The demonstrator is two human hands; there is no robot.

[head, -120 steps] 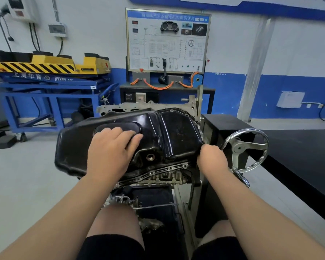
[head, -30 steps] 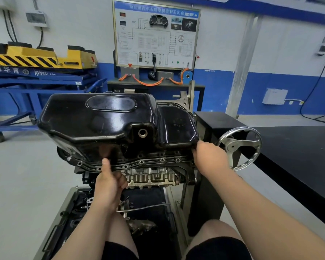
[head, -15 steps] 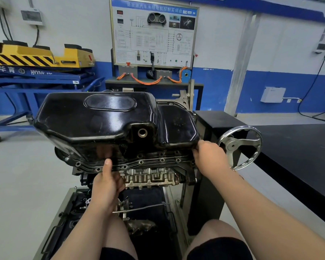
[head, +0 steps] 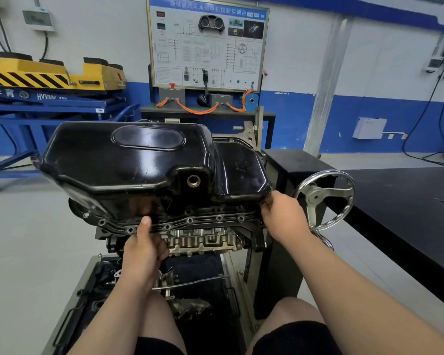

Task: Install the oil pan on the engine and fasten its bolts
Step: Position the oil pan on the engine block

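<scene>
the oil pan (head: pixel 139 162) lies left to right on the engine (head: pixel 203 240). left hand (head: pixel 144 248) pinches its near rim, right hand (head: pixel 283 216) grips its right end

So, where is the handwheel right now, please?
The handwheel sits right of centre in the head view, just beyond the right hand, beside the oil pan.

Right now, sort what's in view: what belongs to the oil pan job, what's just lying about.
Job: oil pan, engine, left hand, right hand, both gripping the pan.
Lying about: display board, yellow lift, black table.
</scene>
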